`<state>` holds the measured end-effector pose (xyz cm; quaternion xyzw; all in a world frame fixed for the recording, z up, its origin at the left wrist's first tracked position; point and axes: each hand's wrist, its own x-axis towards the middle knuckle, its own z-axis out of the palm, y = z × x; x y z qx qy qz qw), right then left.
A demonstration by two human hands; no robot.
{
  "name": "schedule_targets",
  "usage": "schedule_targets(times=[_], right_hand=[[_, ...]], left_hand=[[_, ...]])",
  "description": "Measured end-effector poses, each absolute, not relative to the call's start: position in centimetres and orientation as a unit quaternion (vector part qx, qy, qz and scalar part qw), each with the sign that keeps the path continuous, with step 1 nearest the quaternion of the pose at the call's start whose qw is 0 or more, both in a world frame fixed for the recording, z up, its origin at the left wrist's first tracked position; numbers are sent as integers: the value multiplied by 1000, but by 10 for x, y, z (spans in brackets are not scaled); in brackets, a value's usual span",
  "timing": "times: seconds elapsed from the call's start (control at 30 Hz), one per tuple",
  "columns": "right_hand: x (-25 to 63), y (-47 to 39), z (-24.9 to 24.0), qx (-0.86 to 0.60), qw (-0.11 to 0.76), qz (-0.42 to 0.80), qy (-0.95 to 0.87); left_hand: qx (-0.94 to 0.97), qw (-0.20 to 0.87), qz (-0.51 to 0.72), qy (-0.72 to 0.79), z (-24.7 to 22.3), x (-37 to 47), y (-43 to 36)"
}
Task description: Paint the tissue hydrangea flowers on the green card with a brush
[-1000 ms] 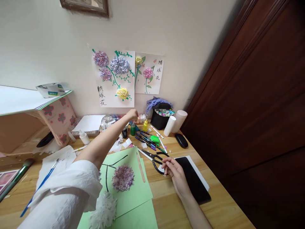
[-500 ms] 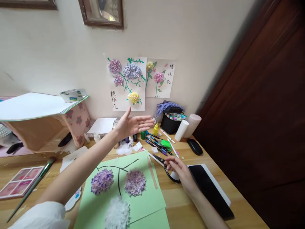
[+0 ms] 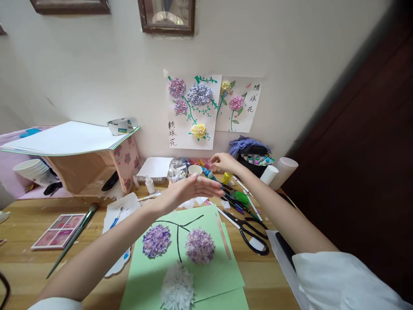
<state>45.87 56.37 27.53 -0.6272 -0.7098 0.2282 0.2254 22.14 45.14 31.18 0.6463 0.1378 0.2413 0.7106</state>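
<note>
My left hand (image 3: 196, 188) is held flat above the back edge of the green paper (image 3: 222, 275), fingers stretched out, holding nothing. My right hand (image 3: 226, 162) reaches to the back of the table, beside small colourful bottles and a white paper cup (image 3: 195, 170). Its fingers are loosely bent and apart, with nothing visible in them. On the green paper are a purple paper flower (image 3: 157, 241), a pinkish-purple flower (image 3: 200, 246) and a white flower (image 3: 177, 286), with dark painted stems between them. Black-handled scissors (image 3: 250, 232) lie right of the paper.
Several markers and pens lie behind the scissors, near a black marker case (image 3: 254, 165) and white cylinders (image 3: 283, 173). At left are a paint palette (image 3: 60, 231), a long brush (image 3: 72, 241) and a pink box (image 3: 124, 165). Flower pictures (image 3: 193, 112) hang on the wall.
My right hand has left the scissors and moved up to the back of the table. My left hand has lowered slightly, still flat. The view has shifted left.
</note>
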Motion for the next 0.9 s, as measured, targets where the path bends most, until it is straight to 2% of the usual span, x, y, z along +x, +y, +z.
schedule_targets(times=[0.17, 0.33, 0.67, 0.9], right_hand=[[460, 594, 266, -628, 38, 236, -741], [468, 606, 255, -608, -42, 241, -756], [474, 617, 229, -589, -45, 259, -764], [479, 624, 215, -585, -1, 283, -760]], left_hand=[[757, 567, 250, 207, 315, 207, 439], [839, 452, 200, 227, 320, 202, 432], [807, 509, 185, 237, 301, 194, 435], [733, 596, 227, 236, 272, 184, 430]])
